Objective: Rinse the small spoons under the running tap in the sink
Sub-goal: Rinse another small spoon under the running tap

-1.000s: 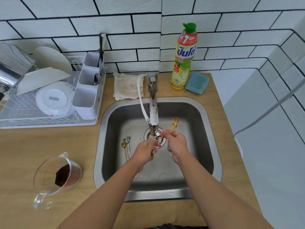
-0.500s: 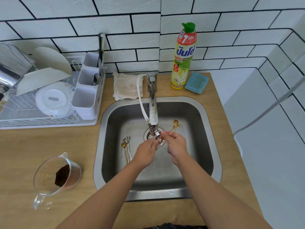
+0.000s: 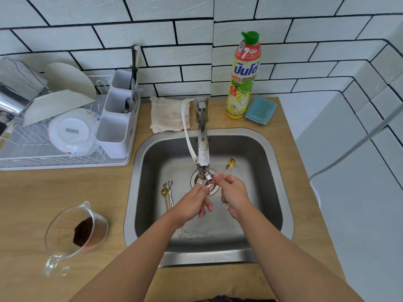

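While both hands meet under the tap (image 3: pixel 203 149) over the middle of the sink (image 3: pixel 281 188), the right hand (image 3: pixel 234 194) pinches two small gold spoons (image 3: pixel 229 166) by their handles, bowls pointing up and to the far right, just beside the spout. The left hand (image 3: pixel 195 203) sits close against it, fingers loosely curled under the spout; whether it grips anything I cannot tell. More small spoons, silver and gold, (image 3: pixel 167 191) lie together on the sink floor to the left of the drain (image 3: pixel 212 186). On the wooden surface (image 3: pixel 30 199), a glass measuring jug (image 3: pixel 75 233) with dark powder lies tilted at the near left. A dish rack (image 3: pixel 65 136) stands at the far left, a folded cloth (image 3: pixel 168 114) behind the sink, and a dish soap bottle (image 3: pixel 244 77) beside a blue sponge (image 3: pixel 260 110) at the far right.
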`<state>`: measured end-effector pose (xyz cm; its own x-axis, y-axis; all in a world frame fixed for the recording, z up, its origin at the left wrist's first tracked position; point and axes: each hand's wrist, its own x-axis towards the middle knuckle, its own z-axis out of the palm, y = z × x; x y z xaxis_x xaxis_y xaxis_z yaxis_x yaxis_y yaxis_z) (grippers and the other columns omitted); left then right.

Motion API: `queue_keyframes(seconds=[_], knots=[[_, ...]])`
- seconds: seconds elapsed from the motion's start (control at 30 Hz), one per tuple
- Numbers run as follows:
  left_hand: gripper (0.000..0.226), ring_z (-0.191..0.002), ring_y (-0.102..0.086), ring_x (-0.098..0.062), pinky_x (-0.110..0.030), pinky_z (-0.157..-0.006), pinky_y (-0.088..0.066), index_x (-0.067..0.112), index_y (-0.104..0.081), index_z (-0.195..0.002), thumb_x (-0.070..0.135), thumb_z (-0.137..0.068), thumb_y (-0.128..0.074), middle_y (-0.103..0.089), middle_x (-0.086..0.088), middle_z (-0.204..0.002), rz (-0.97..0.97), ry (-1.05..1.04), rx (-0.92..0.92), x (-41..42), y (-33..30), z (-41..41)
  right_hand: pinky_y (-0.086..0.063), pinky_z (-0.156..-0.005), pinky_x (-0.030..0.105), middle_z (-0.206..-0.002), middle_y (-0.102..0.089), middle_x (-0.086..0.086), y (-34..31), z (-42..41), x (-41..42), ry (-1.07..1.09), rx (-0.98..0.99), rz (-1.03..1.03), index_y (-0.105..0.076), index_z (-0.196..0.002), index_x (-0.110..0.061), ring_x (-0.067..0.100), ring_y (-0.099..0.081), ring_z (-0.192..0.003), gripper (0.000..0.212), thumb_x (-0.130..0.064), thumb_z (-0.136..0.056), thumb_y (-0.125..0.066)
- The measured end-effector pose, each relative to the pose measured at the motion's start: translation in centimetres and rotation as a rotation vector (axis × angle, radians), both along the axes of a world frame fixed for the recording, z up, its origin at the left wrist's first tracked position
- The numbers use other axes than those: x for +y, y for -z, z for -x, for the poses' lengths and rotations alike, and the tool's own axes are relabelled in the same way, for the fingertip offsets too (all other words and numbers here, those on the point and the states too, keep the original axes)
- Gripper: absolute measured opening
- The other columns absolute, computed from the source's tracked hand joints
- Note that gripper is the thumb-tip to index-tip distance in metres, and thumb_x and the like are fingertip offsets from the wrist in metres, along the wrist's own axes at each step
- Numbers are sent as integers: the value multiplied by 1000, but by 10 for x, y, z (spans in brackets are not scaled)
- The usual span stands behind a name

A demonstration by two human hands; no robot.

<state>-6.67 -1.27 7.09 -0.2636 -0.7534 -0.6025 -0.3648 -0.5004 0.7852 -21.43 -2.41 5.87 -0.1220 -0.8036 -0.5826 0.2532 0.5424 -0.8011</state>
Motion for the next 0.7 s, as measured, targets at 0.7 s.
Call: queue_keyframes(seconds=[0.7], knots=[[42,-52,-48,-14,-27,-53,-39,15,-57,-85,42,-106,-32,-60,0,-54,137,-79,-87,29,1,-20,-24,-40,23,-80,-77,0,16,-14,3,-212,-57,-67,-75,-75,-19,8,-25,-42,23,-33,-93,-71]])
